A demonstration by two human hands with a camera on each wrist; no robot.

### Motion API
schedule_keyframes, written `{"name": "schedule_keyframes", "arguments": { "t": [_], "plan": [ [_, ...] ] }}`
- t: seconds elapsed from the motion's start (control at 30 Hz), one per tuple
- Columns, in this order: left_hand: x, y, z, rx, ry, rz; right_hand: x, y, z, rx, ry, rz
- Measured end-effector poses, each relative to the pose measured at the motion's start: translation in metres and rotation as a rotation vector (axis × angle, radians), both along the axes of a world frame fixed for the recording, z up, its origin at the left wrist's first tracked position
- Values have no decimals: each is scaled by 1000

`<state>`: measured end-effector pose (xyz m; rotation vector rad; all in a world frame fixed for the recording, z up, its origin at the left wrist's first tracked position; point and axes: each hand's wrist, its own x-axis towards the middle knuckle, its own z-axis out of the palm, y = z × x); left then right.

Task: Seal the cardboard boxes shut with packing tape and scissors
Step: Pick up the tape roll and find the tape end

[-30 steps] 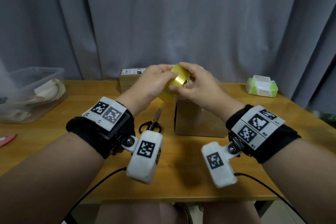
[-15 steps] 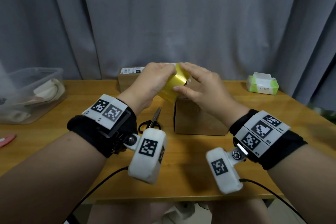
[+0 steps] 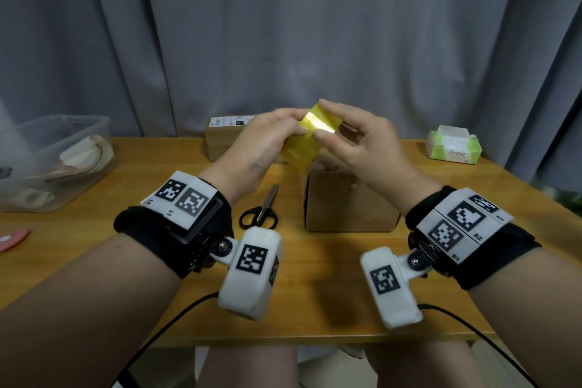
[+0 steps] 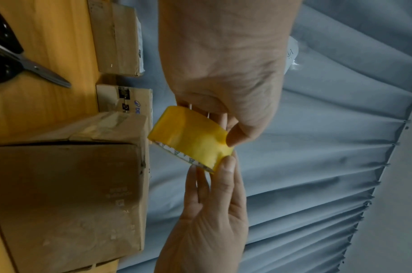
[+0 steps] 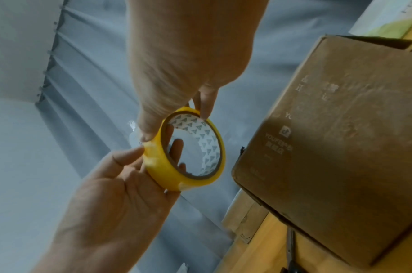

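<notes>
**A:** ok so big stuff first. The tabletop (image 3: 315, 299) is carrying the closest cardboard box (image 3: 349, 205), sitting dead center, with a second box (image 3: 220, 138) behind it by the curtain (image 3: 315, 25). There's a clear plastic bin (image 3: 53, 161) at the far left and a green tissue pack (image 3: 453, 148) at the far right.

**B:** and the tape?

**A:** The yellow tape roll (image 3: 310, 138) is hovering in the air just above the front box, not touching it. Compared with a second ago it's sitting a bit higher and turned, so more of the shiny outer band is facing the head camera.

**B:** hands?

**A:** The left hand (image 3: 258, 148) is gripping the roll, fingers curled round its left side. The right hand (image 3: 356, 142) is pinching the roll's edge with thumb and fingertip, a narrow grip. Half a second back the right-hand fingers were lying flatter over the top. Can't tell if it's got a loose tape end.

**B:** scissors?

**A:** The black-handled scissors (image 3: 261, 211) are lying flat on the tabletop just left of the front box, same spot as before, nobody touching them.
</notes>
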<state>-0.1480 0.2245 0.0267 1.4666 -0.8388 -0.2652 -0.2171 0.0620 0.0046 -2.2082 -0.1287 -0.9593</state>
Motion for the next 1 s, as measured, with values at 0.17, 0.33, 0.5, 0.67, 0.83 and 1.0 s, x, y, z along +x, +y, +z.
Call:
{"name": "schedule_keyframes", "arguments": {
  "t": [0.17, 0.33, 0.5, 0.67, 0.83, 1.0],
  "plan": [
    [-3, 4, 4, 94, -186, 98, -5, 1, 11, 168, 251, 143],
    [-7, 4, 10, 13, -174, 15, -9, 11, 19, 385, 314, 204],
    [-4, 4, 7, -49, -22, -90, -11, 20, 21, 831, 217, 334],
    [-6, 13, -2, -85, -20, -189, -14, 15, 18, 1091, 155, 525],
    [-8, 21, 4, -54, -108, -127, -8, 17, 17, 860, 259, 476],
    [-11, 20, 6, -1, -350, 44, -6, 32, 24, 498, 359, 373]
  ]
}}
